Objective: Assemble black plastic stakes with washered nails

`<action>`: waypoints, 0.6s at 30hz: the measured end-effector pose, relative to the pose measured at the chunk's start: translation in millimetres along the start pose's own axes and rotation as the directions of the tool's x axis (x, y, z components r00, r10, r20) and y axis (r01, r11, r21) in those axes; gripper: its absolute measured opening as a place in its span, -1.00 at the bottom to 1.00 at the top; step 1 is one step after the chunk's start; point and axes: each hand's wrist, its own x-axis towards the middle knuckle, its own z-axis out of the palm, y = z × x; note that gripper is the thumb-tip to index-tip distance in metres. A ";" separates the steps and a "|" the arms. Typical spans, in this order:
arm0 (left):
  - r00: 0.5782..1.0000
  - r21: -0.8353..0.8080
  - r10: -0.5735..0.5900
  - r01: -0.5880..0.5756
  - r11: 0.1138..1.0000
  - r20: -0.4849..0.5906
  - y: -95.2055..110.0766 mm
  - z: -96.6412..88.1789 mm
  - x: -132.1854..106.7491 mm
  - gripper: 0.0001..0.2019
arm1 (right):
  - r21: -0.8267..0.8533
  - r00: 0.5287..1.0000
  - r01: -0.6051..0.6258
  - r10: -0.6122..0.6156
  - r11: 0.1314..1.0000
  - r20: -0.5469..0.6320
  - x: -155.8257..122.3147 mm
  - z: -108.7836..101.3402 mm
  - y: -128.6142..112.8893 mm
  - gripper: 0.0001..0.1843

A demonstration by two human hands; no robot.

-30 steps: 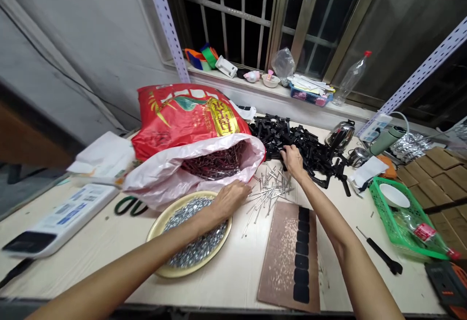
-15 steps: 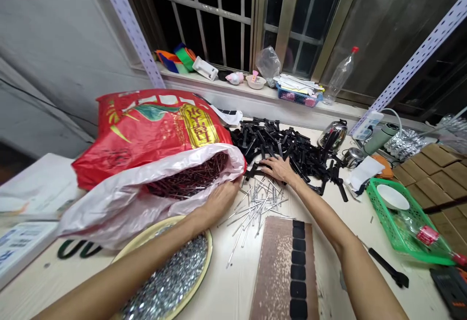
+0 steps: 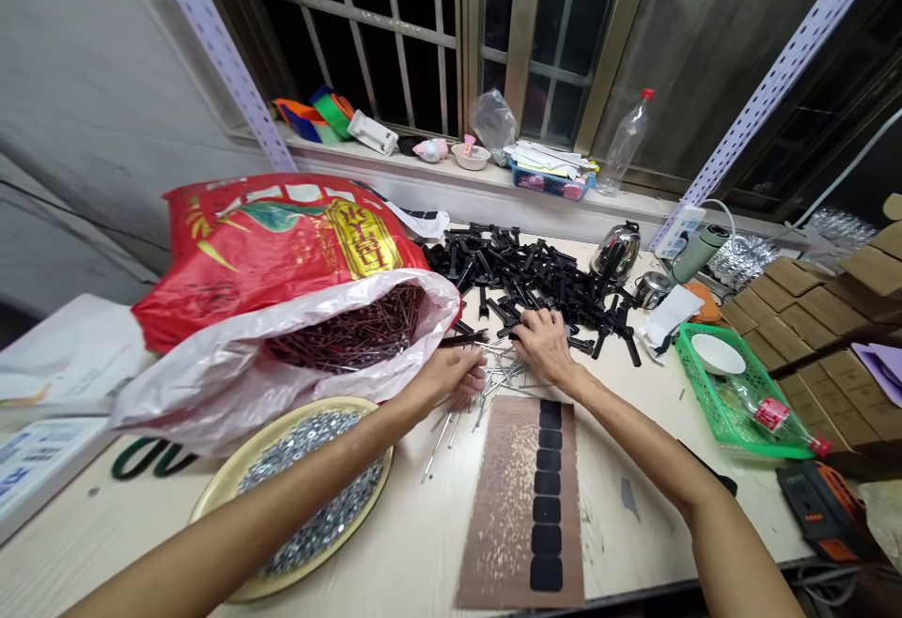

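Nearest on the pale tabletop (image 3: 423, 543) lies a brown wood-grain board (image 3: 504, 496) carrying a column of black rounded squares (image 3: 546, 509). To its left, partly hidden under the left forearm, a round cream tray (image 3: 225, 477) holds small shiny metal pieces (image 3: 342, 510).

Beyond the board, thin silvery rods (image 3: 499, 376) are strewn in a crisscross heap. The left hand (image 3: 451, 374) is over the heap's left side, fingers curled in; whether it grips a rod cannot be told. The right hand (image 3: 546, 341) bends its fingers down at the near edge of a pile of black plastic parts (image 3: 536, 275), close to the rods; its fingertips are partly hidden, so a grip cannot be confirmed.

The rods look light, stiff and smooth, likely to slip or roll; a fingertip pinch near mid-length, or on a free end, should suit. The black parts look light and rigid, though apt to snag on one another; a straight bar seems the easiest hold.

Left of the pile, a red printed plastic bag (image 3: 282, 252) gapes over dark, slender metal pieces (image 3: 352, 327). Farthest, a clear bottle (image 3: 626, 148) stands on the windowsill.
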 end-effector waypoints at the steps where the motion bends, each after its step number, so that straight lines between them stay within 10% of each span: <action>1: 0.988 -0.095 -0.140 0.145 0.985 0.062 3.0 3.4 -4.5 -0.72 | 0.033 0.995 0.035 -0.032 0.999 -0.098 -7.5 -1.7 -5.5 -0.80; 4: 0.900 -0.235 -0.344 0.407 0.882 0.268 7.6 13.6 -12.8 -0.62 | 0.118 0.921 0.268 -0.218 0.956 -0.324 -29.0 -1.9 -28.3 -0.74; 7: 0.924 -0.353 -0.298 0.368 0.860 0.238 7.5 19.4 -13.0 -0.77 | 0.213 0.862 0.468 -0.391 0.858 -0.322 -32.0 0.0 -40.5 -0.74; 11: 0.978 -0.352 -0.199 0.209 0.913 0.065 5.6 15.3 -11.3 -0.80 | 0.287 0.998 -0.027 0.010 0.958 0.058 5.1 1.9 -15.0 -0.78; 18: 1.000 -0.088 0.020 -0.021 0.996 -0.007 6.7 8.7 -18.9 -0.67 | 0.186 0.894 -0.437 0.402 0.880 0.197 65.1 17.9 20.6 -0.90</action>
